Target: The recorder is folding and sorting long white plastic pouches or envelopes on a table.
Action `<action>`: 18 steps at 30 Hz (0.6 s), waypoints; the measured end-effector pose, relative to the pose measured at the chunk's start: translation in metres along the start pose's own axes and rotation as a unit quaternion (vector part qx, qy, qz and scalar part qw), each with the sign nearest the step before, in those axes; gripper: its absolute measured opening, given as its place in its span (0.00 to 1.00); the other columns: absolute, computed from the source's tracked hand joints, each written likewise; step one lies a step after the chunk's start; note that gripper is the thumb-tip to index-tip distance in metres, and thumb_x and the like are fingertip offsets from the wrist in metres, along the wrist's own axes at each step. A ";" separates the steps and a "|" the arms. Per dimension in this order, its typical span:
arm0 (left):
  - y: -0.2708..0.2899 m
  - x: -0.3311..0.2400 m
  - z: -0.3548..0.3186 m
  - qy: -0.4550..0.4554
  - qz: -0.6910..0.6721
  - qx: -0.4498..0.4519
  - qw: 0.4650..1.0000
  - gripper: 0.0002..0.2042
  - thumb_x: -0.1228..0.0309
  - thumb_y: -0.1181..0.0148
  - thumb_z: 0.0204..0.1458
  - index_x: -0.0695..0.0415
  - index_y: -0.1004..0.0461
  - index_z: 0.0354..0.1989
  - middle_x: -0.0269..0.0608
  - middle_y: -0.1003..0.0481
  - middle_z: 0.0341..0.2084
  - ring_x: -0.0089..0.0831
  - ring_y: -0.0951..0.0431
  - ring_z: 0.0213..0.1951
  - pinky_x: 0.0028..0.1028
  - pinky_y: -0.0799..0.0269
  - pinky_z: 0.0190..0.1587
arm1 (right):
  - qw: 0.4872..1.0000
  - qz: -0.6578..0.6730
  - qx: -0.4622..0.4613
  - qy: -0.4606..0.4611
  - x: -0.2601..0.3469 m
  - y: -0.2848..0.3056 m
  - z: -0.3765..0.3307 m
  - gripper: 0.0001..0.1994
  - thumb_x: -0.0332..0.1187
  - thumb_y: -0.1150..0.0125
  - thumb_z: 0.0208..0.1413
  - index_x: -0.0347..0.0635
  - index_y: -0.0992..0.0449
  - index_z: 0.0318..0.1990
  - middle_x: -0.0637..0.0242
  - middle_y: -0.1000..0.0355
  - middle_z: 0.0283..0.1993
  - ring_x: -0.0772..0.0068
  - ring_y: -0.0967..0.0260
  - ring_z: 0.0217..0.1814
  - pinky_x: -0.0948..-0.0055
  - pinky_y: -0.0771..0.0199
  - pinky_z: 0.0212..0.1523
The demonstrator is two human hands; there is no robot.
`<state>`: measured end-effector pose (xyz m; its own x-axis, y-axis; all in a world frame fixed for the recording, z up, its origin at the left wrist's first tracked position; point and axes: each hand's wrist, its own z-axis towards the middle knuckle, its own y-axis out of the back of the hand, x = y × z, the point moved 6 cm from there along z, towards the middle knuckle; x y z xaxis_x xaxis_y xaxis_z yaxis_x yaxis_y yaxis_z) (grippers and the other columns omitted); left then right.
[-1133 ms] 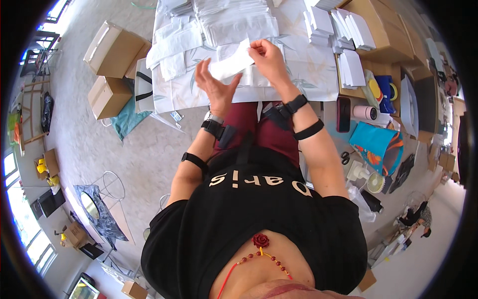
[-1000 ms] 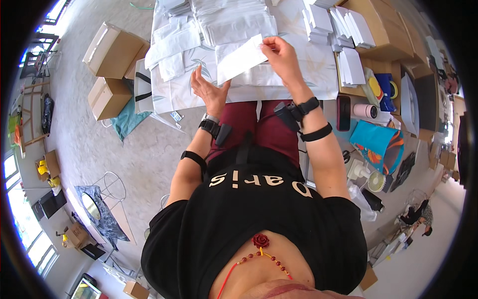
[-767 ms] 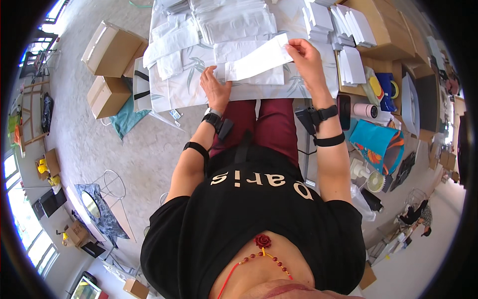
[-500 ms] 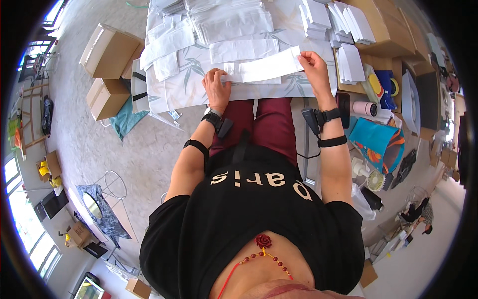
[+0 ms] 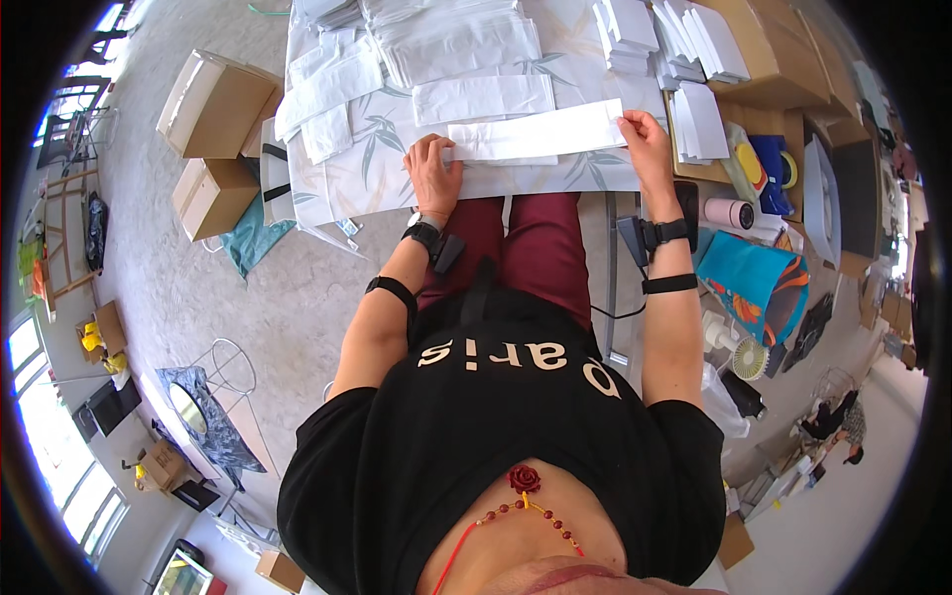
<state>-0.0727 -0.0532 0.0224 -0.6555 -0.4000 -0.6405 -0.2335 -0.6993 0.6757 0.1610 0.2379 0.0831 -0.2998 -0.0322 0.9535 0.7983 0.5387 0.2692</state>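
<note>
My left hand (image 5: 433,174) presses flat on the left end of a long white paper strip (image 5: 535,134), fingers spread over it, while my right hand (image 5: 647,144) pinches the strip's right end between thumb and fingers. The strip lies stretched out along the near edge of the surface (image 5: 387,183), which is covered by a pale cloth with a leaf pattern. Just beyond it rests another folded white sheet (image 5: 483,97), and farther off are stacks of white envelopes (image 5: 630,25). To my right sits a brown cardboard box (image 5: 769,45).
</note>
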 end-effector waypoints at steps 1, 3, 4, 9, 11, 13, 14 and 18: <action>0.000 0.000 0.000 -0.001 0.000 0.000 1.000 0.17 0.78 0.31 0.43 0.52 0.25 0.43 0.40 0.25 0.48 0.44 0.29 0.55 0.42 0.38 0.59 | 1.000 -0.001 -0.002 -0.002 -0.002 0.002 0.000 0.09 0.32 0.36 0.65 0.38 0.21 0.49 0.70 0.22 0.41 0.81 0.27 0.41 0.77 0.25 0.40; -0.002 -0.001 0.000 -0.007 -0.003 0.000 1.000 0.17 0.78 0.32 0.43 0.51 0.25 0.43 0.39 0.26 0.48 0.43 0.29 0.55 0.42 0.39 0.59 | 1.000 0.000 -0.006 -0.005 -0.008 0.007 0.001 0.09 0.32 0.36 0.65 0.39 0.21 0.49 0.70 0.22 0.41 0.80 0.27 0.41 0.77 0.25 0.40; -0.002 -0.001 0.000 -0.011 -0.006 -0.001 1.000 0.17 0.78 0.33 0.43 0.51 0.25 0.43 0.38 0.26 0.47 0.43 0.29 0.54 0.43 0.39 0.59 | 1.000 0.002 -0.007 -0.008 -0.011 0.008 0.002 0.09 0.32 0.36 0.65 0.39 0.21 0.48 0.70 0.22 0.41 0.80 0.27 0.40 0.77 0.24 0.40; -0.003 -0.003 0.000 -0.027 -0.006 0.004 1.000 0.16 0.77 0.33 0.42 0.50 0.25 0.42 0.37 0.27 0.46 0.43 0.29 0.53 0.42 0.39 0.59 | 0.999 -0.021 -0.012 -0.021 -0.036 0.014 0.006 0.10 0.33 0.36 0.65 0.40 0.21 0.49 0.70 0.22 0.40 0.80 0.27 0.40 0.76 0.24 0.39; -0.003 -0.004 0.000 -0.031 -0.008 0.005 0.999 0.16 0.77 0.34 0.42 0.50 0.24 0.42 0.37 0.27 0.46 0.42 0.29 0.53 0.42 0.39 0.59 | 0.999 -0.024 -0.012 -0.028 -0.048 0.014 0.008 0.10 0.33 0.36 0.64 0.40 0.20 0.49 0.70 0.22 0.40 0.79 0.27 0.40 0.76 0.24 0.39; -0.003 -0.004 0.000 -0.035 -0.004 0.011 0.999 0.16 0.79 0.33 0.42 0.51 0.24 0.42 0.37 0.26 0.46 0.42 0.29 0.53 0.41 0.38 0.58 | 0.998 -0.039 -0.022 -0.033 -0.059 0.014 0.008 0.10 0.33 0.36 0.64 0.39 0.20 0.49 0.70 0.22 0.40 0.79 0.26 0.40 0.76 0.24 0.39; -0.003 -0.005 0.000 -0.036 -0.001 0.014 0.999 0.17 0.79 0.32 0.42 0.51 0.24 0.42 0.37 0.26 0.46 0.42 0.28 0.53 0.41 0.38 0.58 | 0.998 -0.047 -0.028 -0.036 -0.064 0.015 0.008 0.10 0.33 0.36 0.64 0.39 0.20 0.49 0.70 0.22 0.40 0.79 0.26 0.40 0.76 0.24 0.39; -0.003 -0.007 0.001 -0.041 0.000 0.015 0.999 0.16 0.79 0.33 0.42 0.51 0.23 0.41 0.37 0.26 0.46 0.42 0.28 0.52 0.41 0.38 0.58 | 0.997 -0.046 -0.040 -0.048 -0.077 0.016 0.009 0.10 0.33 0.36 0.64 0.39 0.20 0.49 0.69 0.22 0.41 0.78 0.26 0.41 0.75 0.23 0.39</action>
<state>-0.0680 -0.0482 0.0252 -0.7119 -0.3486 -0.6096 -0.2547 -0.6808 0.6868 0.1924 0.2564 0.0125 -0.4195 0.0044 0.9078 0.8026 0.4689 0.3686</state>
